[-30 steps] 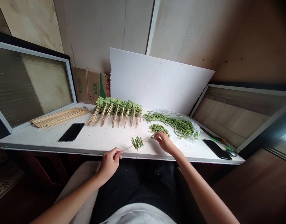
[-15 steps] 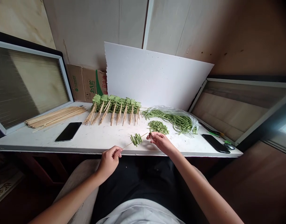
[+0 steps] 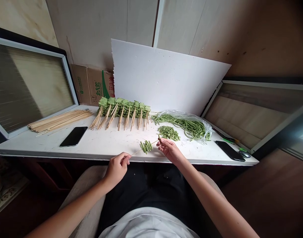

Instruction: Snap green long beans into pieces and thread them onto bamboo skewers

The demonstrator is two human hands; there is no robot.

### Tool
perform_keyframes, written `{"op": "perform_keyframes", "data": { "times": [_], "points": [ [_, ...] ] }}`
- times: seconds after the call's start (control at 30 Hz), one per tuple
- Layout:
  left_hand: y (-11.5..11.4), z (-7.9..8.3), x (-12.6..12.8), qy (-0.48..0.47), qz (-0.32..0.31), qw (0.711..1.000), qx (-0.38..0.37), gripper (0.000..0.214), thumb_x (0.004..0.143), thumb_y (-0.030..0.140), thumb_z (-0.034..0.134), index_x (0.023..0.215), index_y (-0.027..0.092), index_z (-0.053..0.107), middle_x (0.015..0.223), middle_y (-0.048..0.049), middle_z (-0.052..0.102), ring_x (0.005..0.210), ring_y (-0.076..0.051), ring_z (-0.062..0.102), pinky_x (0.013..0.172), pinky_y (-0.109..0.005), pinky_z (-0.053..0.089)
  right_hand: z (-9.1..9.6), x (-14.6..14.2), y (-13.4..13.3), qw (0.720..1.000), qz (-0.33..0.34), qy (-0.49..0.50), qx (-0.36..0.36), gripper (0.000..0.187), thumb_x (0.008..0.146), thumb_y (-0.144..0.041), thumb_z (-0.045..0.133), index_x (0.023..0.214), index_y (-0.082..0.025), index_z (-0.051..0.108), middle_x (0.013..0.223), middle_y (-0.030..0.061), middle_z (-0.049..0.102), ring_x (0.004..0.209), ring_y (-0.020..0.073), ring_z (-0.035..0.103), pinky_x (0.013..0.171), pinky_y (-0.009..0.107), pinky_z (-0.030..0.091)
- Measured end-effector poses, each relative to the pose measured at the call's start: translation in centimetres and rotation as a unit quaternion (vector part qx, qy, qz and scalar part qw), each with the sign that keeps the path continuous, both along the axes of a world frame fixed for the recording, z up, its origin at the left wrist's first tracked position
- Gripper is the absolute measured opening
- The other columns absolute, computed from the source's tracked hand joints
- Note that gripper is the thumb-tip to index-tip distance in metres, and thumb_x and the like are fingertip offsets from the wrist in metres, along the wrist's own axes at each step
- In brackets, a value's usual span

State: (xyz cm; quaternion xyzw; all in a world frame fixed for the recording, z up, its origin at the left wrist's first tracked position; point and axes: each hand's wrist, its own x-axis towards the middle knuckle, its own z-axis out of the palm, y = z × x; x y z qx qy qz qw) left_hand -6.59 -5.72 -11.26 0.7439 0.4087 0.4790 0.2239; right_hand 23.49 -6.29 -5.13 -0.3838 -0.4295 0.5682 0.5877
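so the left hand (image 3: 118,166) has the thin wooden skewer (image 3: 136,152) pinched at its near end, thumb against fingers, and the stick slants up and to the right just over the front part of the white table (image 3: 97,150). A row of green bean pieces (image 3: 146,146) sits threaded crosswise around its middle, packed pretty snug. Right hand (image 3: 170,150) is at the far tip with one more short piece (image 3: 159,136) in a narrow fingertip pinch, though it's kinda small here so I can't tell if the point has gone in. Just behind that hand there's a heap of cut beans (image 3: 169,133), and past it the long uncut beans (image 3: 191,127) in a clear plastic bag (image 3: 208,132). Loaded skewers (image 3: 126,109) are stacked further back, sticks facing front, with a bundle of bare sticks (image 3: 61,120) off to the left
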Motion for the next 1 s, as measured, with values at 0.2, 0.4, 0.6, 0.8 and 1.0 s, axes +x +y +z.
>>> {"op": "perform_keyframes", "data": {
  "times": [0.2, 0.4, 0.6, 0.8, 1.0],
  "points": [
    [-0.09, 0.12, -0.01, 0.002, 0.001, 1.0, 0.002, 0.022, 0.099, 0.028, 0.054, 0.088, 0.019, 0.071, 0.067, -0.0006, 0.069, 0.059, -0.014, 0.065, 0.06, -0.023, 0.048, -0.02, -0.36, -0.07, 0.999, -0.033, -0.026, -0.012, 0.036, 0.078, -0.052, 0.085, 0.097, -0.022, 0.079, 0.106, 0.0087, 0.079, 0.104, 0.0242, 0.073, 0.084, 0.032, 0.059],
    [-0.06, -0.02, -0.01, -0.001, 0.003, 1.0, 0.001, 0.022, 0.099, 0.029, 0.055, 0.087, 0.019, 0.07, 0.068, -0.0008, 0.07, 0.059, -0.014, 0.065, 0.061, -0.023, 0.049, 0.07, -0.9, -0.31, 0.999, -0.029, -0.016, -0.011, 0.035, 0.077, -0.05, 0.087, 0.097, -0.021, 0.079, 0.109, 0.0102, 0.08, 0.11, 0.027, 0.074, 0.083, 0.032, 0.059],
    [0.06, -0.11, -0.07, 0.001, 0.002, 1.0, 0.005, 0.022, 0.101, 0.03, 0.055, 0.088, 0.019, 0.07, 0.068, -0.0009, 0.07, 0.06, -0.015, 0.067, 0.062, -0.023, 0.05, 0.07, -0.95, -0.4, 0.999, -0.035, -0.023, -0.008, 0.034, 0.077, -0.049, 0.087, 0.094, -0.02, 0.08, 0.108, 0.0106, 0.081, 0.109, 0.0259, 0.075, 0.084, 0.031, 0.058],
    [0.15, -0.48, -0.13, 0.012, 0.015, 1.0, 0.014, 0.021, 0.1, 0.027, 0.056, 0.086, 0.02, 0.071, 0.068, -0.0003, 0.071, 0.06, -0.015, 0.067, 0.062, -0.024, 0.05, -0.34, -0.63, -0.14, 0.997, -0.059, -0.044, 0.001, 0.031, 0.075, -0.048, 0.088, 0.088, -0.02, 0.08, 0.096, 0.0108, 0.082, 0.102, 0.026, 0.076, 0.079, 0.031, 0.057],
    [0.2, -0.72, -0.17, 0.026, 0.033, 0.998, 0.037, 0.021, 0.098, 0.024, 0.055, 0.086, 0.021, 0.072, 0.069, -0.0007, 0.073, 0.062, -0.017, 0.069, 0.063, -0.024, 0.05, -0.03, -0.64, -0.31, 0.995, -0.077, -0.07, 0.001, 0.029, 0.073, -0.045, 0.089, 0.084, -0.02, 0.08, 0.092, 0.0105, 0.082, 0.104, 0.0292, 0.077, 0.079, 0.033, 0.058]
  ]
}}
